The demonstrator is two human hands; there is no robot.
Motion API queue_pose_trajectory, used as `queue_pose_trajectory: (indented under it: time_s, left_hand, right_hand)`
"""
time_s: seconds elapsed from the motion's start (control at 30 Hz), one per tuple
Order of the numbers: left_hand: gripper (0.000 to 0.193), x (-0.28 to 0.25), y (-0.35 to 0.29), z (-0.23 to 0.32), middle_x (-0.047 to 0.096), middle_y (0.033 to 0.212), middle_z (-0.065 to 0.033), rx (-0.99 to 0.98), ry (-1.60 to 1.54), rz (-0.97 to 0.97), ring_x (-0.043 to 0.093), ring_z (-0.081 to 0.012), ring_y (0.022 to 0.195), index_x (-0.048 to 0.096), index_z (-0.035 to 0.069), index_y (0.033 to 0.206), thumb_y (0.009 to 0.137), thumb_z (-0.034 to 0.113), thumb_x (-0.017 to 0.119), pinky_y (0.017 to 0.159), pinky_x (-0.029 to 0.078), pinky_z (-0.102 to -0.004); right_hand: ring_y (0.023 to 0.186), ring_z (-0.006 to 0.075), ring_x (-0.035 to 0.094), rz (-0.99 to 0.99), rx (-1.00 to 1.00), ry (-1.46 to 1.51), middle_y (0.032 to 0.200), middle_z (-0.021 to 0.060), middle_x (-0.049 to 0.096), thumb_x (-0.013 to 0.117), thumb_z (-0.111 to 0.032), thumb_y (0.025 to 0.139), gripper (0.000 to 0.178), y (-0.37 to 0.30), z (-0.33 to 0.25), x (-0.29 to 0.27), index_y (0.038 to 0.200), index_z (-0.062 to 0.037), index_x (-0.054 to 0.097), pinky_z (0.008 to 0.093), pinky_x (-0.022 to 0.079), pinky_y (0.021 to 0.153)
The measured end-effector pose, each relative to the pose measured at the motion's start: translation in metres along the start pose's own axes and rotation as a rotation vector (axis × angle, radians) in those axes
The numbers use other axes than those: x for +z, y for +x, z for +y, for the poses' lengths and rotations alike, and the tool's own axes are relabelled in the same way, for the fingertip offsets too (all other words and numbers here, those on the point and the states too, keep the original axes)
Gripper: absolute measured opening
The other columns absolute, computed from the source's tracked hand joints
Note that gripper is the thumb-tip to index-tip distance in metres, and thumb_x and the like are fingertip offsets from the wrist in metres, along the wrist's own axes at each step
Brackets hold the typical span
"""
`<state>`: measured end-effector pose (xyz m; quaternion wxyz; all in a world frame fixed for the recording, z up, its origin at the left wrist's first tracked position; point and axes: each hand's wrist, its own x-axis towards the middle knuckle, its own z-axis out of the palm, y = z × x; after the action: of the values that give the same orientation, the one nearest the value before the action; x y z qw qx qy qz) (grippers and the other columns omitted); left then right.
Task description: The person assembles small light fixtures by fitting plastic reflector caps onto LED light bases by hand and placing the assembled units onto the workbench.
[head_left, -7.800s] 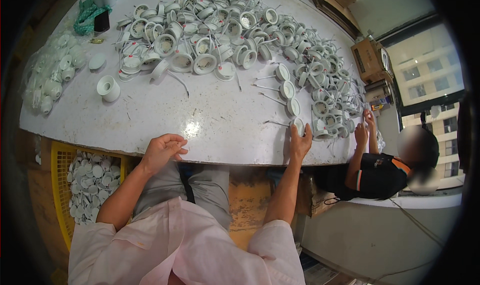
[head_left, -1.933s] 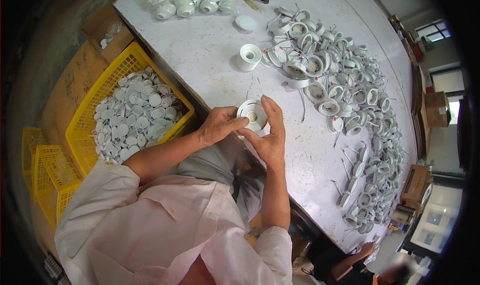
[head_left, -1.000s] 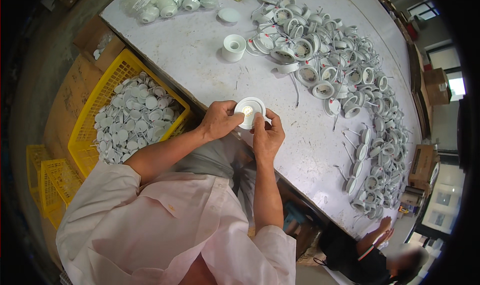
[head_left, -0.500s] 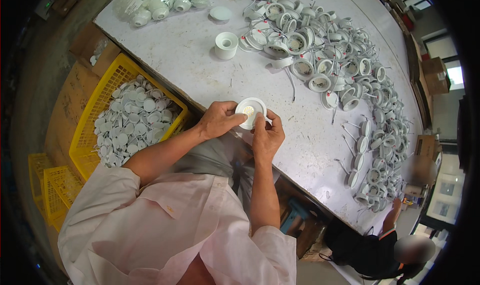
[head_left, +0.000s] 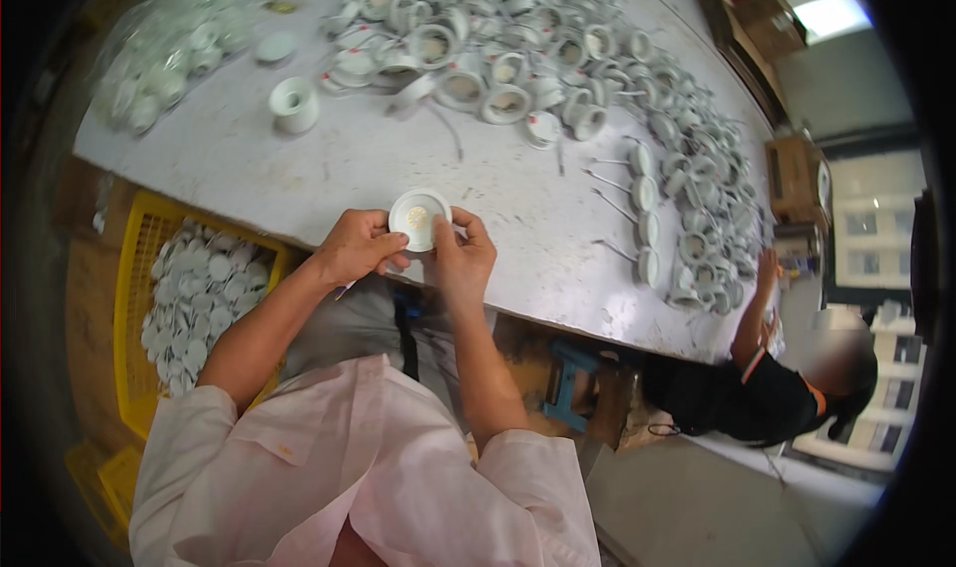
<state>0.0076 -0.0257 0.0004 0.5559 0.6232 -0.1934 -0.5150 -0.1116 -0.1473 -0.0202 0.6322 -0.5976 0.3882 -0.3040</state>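
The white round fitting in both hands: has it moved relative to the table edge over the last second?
No. The white round fitting stays held by the left hand and right hand just over the table's near edge.

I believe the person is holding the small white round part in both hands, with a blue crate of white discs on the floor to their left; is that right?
Nearly: the head view shows the crate is yellow, not blue. Both the left hand and right hand do hold the white round part.
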Motion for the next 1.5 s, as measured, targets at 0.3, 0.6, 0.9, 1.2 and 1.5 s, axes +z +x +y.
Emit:
queue_pose_trajectory:
  time_s: [0.3,0.6,0.9,1.2,1.5]
  left_hand:
    - [0.022,0.038,0.029,0.017,0.067,0.082,-0.0139,-0.053,0.111,-0.197,0.065,-0.0127,0.065,0.06,-0.007,0.102,0.091,0.012,0.059,0.049,0.046,-0.0212]
    - [0.034,0.117,0.056,0.009,0.069,0.086,-0.0133,-0.081,0.152,-0.434,0.064,-0.0122,0.066,0.06,-0.007,0.104,0.087,0.022,0.065,0.053,0.049,-0.0225]
    - [0.036,0.124,0.059,-0.007,0.066,0.102,-0.0146,0.022,0.158,-0.349,0.066,-0.014,0.087,0.057,-0.007,0.112,0.089,0.019,0.063,0.064,0.054,-0.0244]
    - [0.026,0.122,0.056,-0.003,0.064,0.112,-0.014,0.017,0.122,-0.351,0.065,-0.0194,0.098,0.056,-0.003,0.114,0.092,0.011,0.056,0.07,0.053,-0.0258]
    - [0.071,0.22,0.144,0.049,0.031,0.143,-0.0305,0.823,0.619,-0.061,0.037,-0.0403,0.13,0.04,0.002,0.134,0.079,0.034,0.07,0.104,0.036,-0.0434]
  right_hand:
    - [0.108,0.0306,0.053,-0.23,-0.695,-0.759,0.133,0.0178,0.044,0.081,-0.005,0.062,0.074,0.003,-0.038,-0.075,0.129,-0.0043,0.048,0.0359,0.051,0.082]
    - [0.114,0.0364,0.05,-0.104,-0.518,-0.733,0.132,0.0209,0.046,0.082,-0.012,0.064,0.069,-0.013,-0.034,-0.14,0.125,-0.0008,0.051,0.0418,0.043,0.097]
    - [0.115,0.0348,0.052,0.483,-0.311,-0.824,0.123,0.0195,0.054,0.078,-0.014,0.069,0.063,-0.012,-0.002,-0.31,0.125,0.0,0.051,0.0404,0.041,0.098]
    - [0.119,0.0381,0.046,0.536,-0.304,-1.034,0.126,0.0222,0.049,0.073,-0.019,0.073,0.066,0.023,0.002,-0.326,0.13,-0.0011,0.045,0.0441,0.038,0.1]
    - [0.128,0.0462,0.033,0.429,-0.492,-1.239,0.138,0.0248,0.037,0.069,-0.013,0.071,0.072,0.03,-0.012,-0.314,0.135,-0.0005,0.04,0.0522,0.029,0.105]
